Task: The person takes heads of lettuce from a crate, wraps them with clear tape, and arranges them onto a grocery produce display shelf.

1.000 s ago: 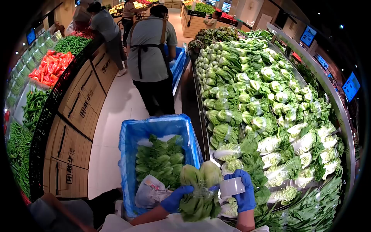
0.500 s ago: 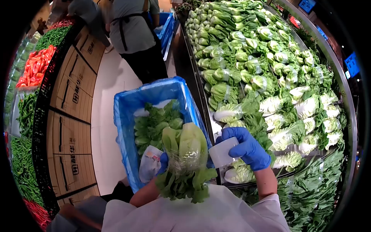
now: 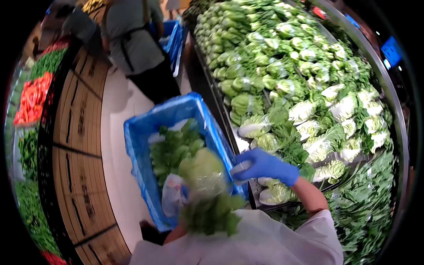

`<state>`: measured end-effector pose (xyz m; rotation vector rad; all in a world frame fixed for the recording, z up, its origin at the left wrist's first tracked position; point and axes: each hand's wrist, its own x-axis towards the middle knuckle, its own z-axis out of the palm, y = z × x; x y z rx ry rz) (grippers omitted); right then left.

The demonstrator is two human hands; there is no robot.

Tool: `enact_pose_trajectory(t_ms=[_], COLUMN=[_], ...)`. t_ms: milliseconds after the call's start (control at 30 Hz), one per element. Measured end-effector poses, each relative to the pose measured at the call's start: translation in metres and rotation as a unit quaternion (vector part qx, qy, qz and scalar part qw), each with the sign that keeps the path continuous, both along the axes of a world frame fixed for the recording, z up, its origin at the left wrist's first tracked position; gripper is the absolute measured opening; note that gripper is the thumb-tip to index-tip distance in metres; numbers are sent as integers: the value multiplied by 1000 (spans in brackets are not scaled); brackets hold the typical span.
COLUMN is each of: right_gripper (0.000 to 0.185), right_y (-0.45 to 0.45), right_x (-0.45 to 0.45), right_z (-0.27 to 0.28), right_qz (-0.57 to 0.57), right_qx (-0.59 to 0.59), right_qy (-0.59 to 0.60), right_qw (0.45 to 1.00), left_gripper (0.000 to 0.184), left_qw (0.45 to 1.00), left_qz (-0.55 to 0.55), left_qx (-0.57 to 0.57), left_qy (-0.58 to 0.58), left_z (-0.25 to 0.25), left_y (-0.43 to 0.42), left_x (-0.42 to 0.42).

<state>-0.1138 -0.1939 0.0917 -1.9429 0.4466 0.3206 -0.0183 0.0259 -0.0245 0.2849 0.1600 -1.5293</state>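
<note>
A bunch of leafy lettuce [image 3: 204,174], blurred by motion, is held base-up in front of me with clear film shining round its middle. My left hand [image 3: 184,191] is closed on it; only a bit of blue glove shows beside the leaves. My right hand [image 3: 269,165], also blue-gloved, grips a whitish roll [image 3: 241,168] just right of the lettuce, over the crate's edge. Below is a blue plastic-lined crate [image 3: 132,137] with green lettuce heads [image 3: 170,148] inside. A white printed plastic bag [image 3: 172,196] lies by my left hand.
To the right a sloped display holds wrapped cabbages [image 3: 309,141] and loose dark greens [image 3: 362,212]. Left stands a wood-fronted stand [image 3: 79,145] with red peppers [image 3: 33,99] and green ones. Ahead, a person [image 3: 137,48] with their back to me stands near another blue crate [image 3: 176,44].
The roll in my right hand has turned and moved slightly left, its broad side no longer facing me. The lettuce has shifted slightly lower. The view has swung; the person ahead appears further left.
</note>
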Motion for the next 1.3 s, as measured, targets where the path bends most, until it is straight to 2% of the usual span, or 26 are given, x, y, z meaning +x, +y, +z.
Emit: enact_pose_trajectory(t_ms=[33,67,133,167,233,300,367,433,500,533,633,700,733,800,833,900,933,967,1000,1067,1100,1133,1167,1200,1233,1300], right_gripper=[41,45,37,40,36,30,41,41,46,48,39,33,30,32,32,37,38,38,38,37,37,36,36,36,36,39], right_y=[-1,-21,-26,-19,-23,-20,-36,-37,-26,-21,5,-8,-4,1,0,-3,-6,-9,-11,-16,-11,-6,-7,-8,-6,-3], right_x=[2,-18,-56,-62,-54,-35,-20,-7,5,12,38,37,33,23,19,13,2,-8,-19,-41,-48,-54,-61,-69,-73,-75], right_z=[-30,-96,-126,-142,-147,-101,-82,-58,-28,-32,-38,-100,-116,-112,-107,-101,-109,-119,-133,-169,-171,-170,-181,-191,-190,-183], right_qz=[96,120,65,57,29,-150,-215,-404,-328,-274,-359,-146,-215,-291,-293,-483,-462,-465,-493,-532,-535,-547,-550,-553,-556,-558], right_qx=[-315,-330,-155,-254,-171,80,174,446,698,704,626,833,640,756,755,662,671,673,653,611,612,539,564,588,589,616], right_qy=[105,151,165,144,141,62,-79,-147,-193,-210,-137,-168,-225,-230,-235,-149,-172,-174,-179,-200,-201,-231,-217,-202,-202,-183], right_qw=[938,924,972,955,975,984,958,785,606,620,679,507,702,540,538,554,553,548,546,551,547,597,576,554,550,525], left_gripper=[49,49,49,49,49,49,49,49,49,49,49,48,48,49,49,48,48,50,52,65,72,79,86,85,75,61], left_qw=[1000,999,997,995,989,983,974,952,969,982,972,985,979,965,966,981,981,960,929,778,656,508,260,118,-71,-170], left_qz=[8,10,42,68,115,154,176,181,165,147,136,99,109,128,122,88,83,91,97,115,144,168,120,7,13,4], left_qx=[8,14,18,15,8,-6,11,82,64,42,110,69,84,112,112,124,127,145,160,106,22,-65,-161,-184,-252,-377], left_qy=[-14,-32,-63,-71,-90,-103,-145,-235,-174,-113,-156,-126,-150,-198,-200,-118,-121,-222,-320,-608,-740,-842,-944,-976,-965,-911], left_z=[4,7,19,27,37,47,59,83,70,64,56,48,46,53,52,46,43,39,34,14,14,19,45,60,67,79], left_y=[7,11,21,28,36,39,31,8,-5,-10,-14,-15,-18,-29,-34,-44,-51,-60,-71,-113,-137,-166,-189,-206,-237,-292], left_x=[5,13,28,39,55,65,66,55,46,44,30,27,24,19,19,22,28,36,46,74,86,101,121,130,133,131])
